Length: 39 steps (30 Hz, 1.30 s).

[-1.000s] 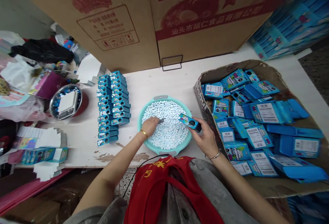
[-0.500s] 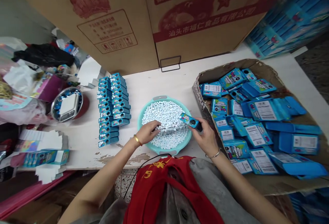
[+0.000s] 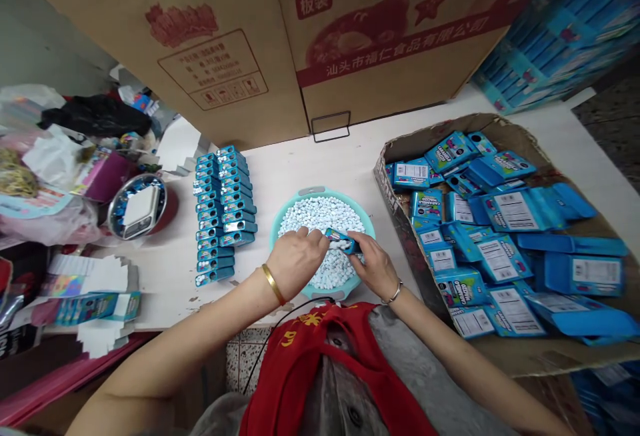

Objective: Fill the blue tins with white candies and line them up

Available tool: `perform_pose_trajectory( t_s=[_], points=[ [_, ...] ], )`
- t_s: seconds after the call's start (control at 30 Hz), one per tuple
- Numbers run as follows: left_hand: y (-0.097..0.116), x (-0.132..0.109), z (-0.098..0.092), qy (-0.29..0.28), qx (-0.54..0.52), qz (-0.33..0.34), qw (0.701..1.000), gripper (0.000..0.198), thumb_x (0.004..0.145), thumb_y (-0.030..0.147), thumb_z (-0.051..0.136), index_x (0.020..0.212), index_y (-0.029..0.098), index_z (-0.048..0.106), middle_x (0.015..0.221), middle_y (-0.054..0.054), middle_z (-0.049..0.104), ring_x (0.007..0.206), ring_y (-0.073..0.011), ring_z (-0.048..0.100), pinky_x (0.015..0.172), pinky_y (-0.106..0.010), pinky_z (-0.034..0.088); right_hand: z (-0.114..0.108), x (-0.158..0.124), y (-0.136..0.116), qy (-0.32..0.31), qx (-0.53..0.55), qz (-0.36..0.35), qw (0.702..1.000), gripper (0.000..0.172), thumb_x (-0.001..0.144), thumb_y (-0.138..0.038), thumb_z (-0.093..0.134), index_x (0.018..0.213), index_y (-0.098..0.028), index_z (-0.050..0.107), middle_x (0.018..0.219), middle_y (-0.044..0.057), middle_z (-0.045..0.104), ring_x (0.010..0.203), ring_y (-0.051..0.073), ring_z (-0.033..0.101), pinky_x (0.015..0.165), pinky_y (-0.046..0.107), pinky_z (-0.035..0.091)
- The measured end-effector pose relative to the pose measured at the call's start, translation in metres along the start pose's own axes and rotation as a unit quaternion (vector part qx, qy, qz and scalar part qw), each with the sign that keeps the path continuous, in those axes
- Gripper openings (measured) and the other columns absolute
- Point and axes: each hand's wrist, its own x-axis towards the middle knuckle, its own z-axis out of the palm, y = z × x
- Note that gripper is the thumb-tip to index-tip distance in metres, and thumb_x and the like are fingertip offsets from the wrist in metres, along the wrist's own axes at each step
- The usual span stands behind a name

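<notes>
The left hand (image 3: 295, 264) has moved in, curled up and touching the small blue box (image 3: 343, 243). The right hand (image 3: 375, 267) grips that box over the round bowl (image 3: 320, 192) of white candies (image 3: 323, 213).

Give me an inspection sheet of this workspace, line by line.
Surface: pale tabletop, scuffed in spots.
Job's things: blue tin held over a teal basin of small white candies; two rows of blue tins left of it; cardboard tray of blue packs right of it.
Clutter: plastic bags, metal bowl, flat white card.
Hands: fingers of the left hand and right hand both on the tin.
Cables: thin black cable running down the person's front.
Surroundings: large red-printed cartons behind the table.
</notes>
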Motion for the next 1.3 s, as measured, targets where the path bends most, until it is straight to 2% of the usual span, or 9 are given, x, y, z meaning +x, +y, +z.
perform_pose_trajectory(
  t_s=[0.07, 0.17, 0.23, 0.37, 0.5, 0.63, 0.83, 1.07, 1.3],
  points=[
    [-0.002, -0.003, -0.001, 0.013, 0.007, 0.002, 1.000, 0.019, 0.092, 0.014, 0.038, 0.090, 0.017, 0.056, 0.085, -0.009, 0.058, 0.087, -0.0221, 0.055, 0.074, -0.034, 0.046, 0.000, -0.001, 0.002, 0.003, 0.002, 0.002, 1.000, 0.042, 0.084, -0.014, 0.046, 0.126, -0.020, 0.046, 0.115, 0.011, 0.062, 0.109, 0.026, 0.058, 0.092, 0.046, 0.050],
    [-0.028, -0.007, 0.016, 0.051, -0.010, -0.031, 0.998, 0.015, 0.092, 0.017, 0.040, 0.095, 0.018, 0.055, 0.089, -0.008, 0.057, 0.088, -0.0223, 0.054, 0.076, -0.034, 0.045, -0.002, -0.003, 0.006, 0.008, 0.011, 0.025, 1.000, 0.041, 0.084, -0.016, 0.047, 0.125, -0.020, 0.046, 0.116, 0.012, 0.062, 0.110, 0.025, 0.058, 0.093, 0.046, 0.050],
    [-0.055, -0.008, 0.045, 0.050, -0.025, -0.075, 0.996, 0.016, 0.091, 0.018, 0.041, 0.099, 0.018, 0.055, 0.093, -0.009, 0.058, 0.090, -0.0225, 0.054, 0.078, -0.034, 0.045, -0.006, -0.004, 0.009, 0.017, 0.021, 0.050, 0.998, 0.040, 0.084, -0.020, 0.048, 0.125, -0.020, 0.047, 0.116, 0.011, 0.062, 0.109, 0.025, 0.059, 0.092, 0.045, 0.050],
    [-0.088, 0.002, 0.124, -0.040, -0.101, -0.132, 0.985, 0.017, 0.087, 0.010, 0.043, 0.095, 0.017, 0.056, 0.095, -0.010, 0.060, 0.094, -0.0227, 0.056, 0.082, -0.036, 0.046, -0.018, -0.005, 0.013, 0.042, 0.024, 0.087, 0.995, 0.037, 0.086, -0.027, 0.052, 0.122, -0.020, 0.049, 0.113, 0.012, 0.063, 0.105, 0.025, 0.061, 0.089, 0.042, 0.051],
    [-0.063, 0.033, 0.185, -0.036, -0.189, -0.111, 0.975, 0.023, 0.086, 0.012, 0.045, 0.105, 0.018, 0.056, 0.105, -0.009, 0.061, 0.100, -0.0224, 0.057, 0.087, -0.036, 0.046, -0.028, -0.002, 0.014, 0.063, 0.010, 0.101, 0.993, 0.036, 0.086, -0.032, 0.055, 0.120, -0.020, 0.051, 0.112, 0.011, 0.063, 0.103, 0.025, 0.062, 0.088, 0.041, 0.051],
    [-0.029, 0.060, 0.203, -0.011, -0.234, -0.082, 0.969, 0.033, 0.085, 0.011, 0.045, 0.117, 0.018, 0.052, 0.115, -0.009, 0.060, 0.107, -0.0200, 0.056, 0.093, -0.032, 0.044, -0.034, -0.001, 0.013, 0.074, 0.001, 0.121, 0.990, 0.036, 0.085, -0.036, 0.058, 0.117, -0.020, 0.052, 0.108, 0.010, 0.064, 0.101, 0.025, 0.062, 0.086, 0.040, 0.051],
    [-0.045, 0.034, 0.177, 0.043, -0.307, -0.032, 0.950, 0.028, 0.088, 0.021, 0.047, 0.115, 0.019, 0.052, 0.112, -0.008, 0.061, 0.103, -0.0196, 0.058, 0.091, -0.032, 0.045, -0.034, -0.005, 0.013, 0.083, 0.002, 0.134, 0.988, 0.035, 0.085, -0.037, 0.058, 0.115, -0.021, 0.052, 0.106, 0.009, 0.064, 0.096, 0.024, 0.063, 0.082, 0.039, 0.052],
    [-0.063, -0.013, 0.094, 0.085, -0.221, 0.034, 0.971, 0.025, 0.091, 0.025, 0.044, 0.114, 0.017, 0.052, 0.105, -0.009, 0.062, 0.097, -0.0199, 0.058, 0.086, -0.033, 0.047, -0.016, -0.007, 0.013, 0.040, 0.000, 0.082, 0.996, 0.034, 0.086, -0.024, 0.051, 0.119, -0.019, 0.050, 0.111, 0.012, 0.063, 0.102, 0.025, 0.061, 0.087, 0.042, 0.052],
    [-0.030, -0.007, 0.025, -0.012, -0.007, 0.015, 1.000, 0.018, 0.092, 0.018, 0.042, 0.105, 0.015, 0.054, 0.097, -0.009, 0.062, 0.092, -0.0214, 0.058, 0.077, -0.033, 0.048, 0.003, -0.003, 0.005, -0.010, -0.010, 0.003, 1.000, 0.041, 0.083, -0.013, 0.047, 0.124, -0.018, 0.046, 0.116, 0.013, 0.061, 0.109, 0.026, 0.058, 0.093, 0.045, 0.051]
  ],
)
